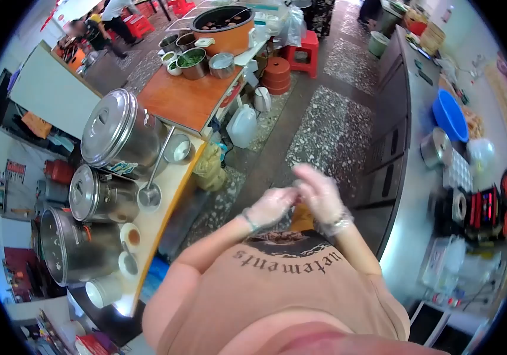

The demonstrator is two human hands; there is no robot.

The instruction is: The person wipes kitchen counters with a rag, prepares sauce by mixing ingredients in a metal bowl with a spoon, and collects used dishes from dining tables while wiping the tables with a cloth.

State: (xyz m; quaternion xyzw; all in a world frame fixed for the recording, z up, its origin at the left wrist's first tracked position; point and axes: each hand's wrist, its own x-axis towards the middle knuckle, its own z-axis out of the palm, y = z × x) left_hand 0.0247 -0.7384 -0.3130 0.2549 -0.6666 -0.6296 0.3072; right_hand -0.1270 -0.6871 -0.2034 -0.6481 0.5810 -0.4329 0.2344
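Observation:
Both hands wear thin clear plastic gloves and meet in front of my chest. My left hand (270,208) has its fingers pressed together against the thumb side of the other hand; what they pinch, if anything, is hidden. My right hand (323,198) has its fingers stretched out forward, and their tips are smeared by motion. The loose glove cuff (335,225) bunches at the right wrist. No tool shows in either hand. Below the hands is my brown T-shirt (283,290) with dark lettering.
Left, a counter (150,228) holds lidded steel pots (111,127), a ladle (154,180) and bowls. Ahead stand an orange round cooker (224,29) and a pot of chopped greens (193,61). Right, a steel counter (410,195) carries a blue basin (450,115). A speckled floor aisle (330,127) runs between.

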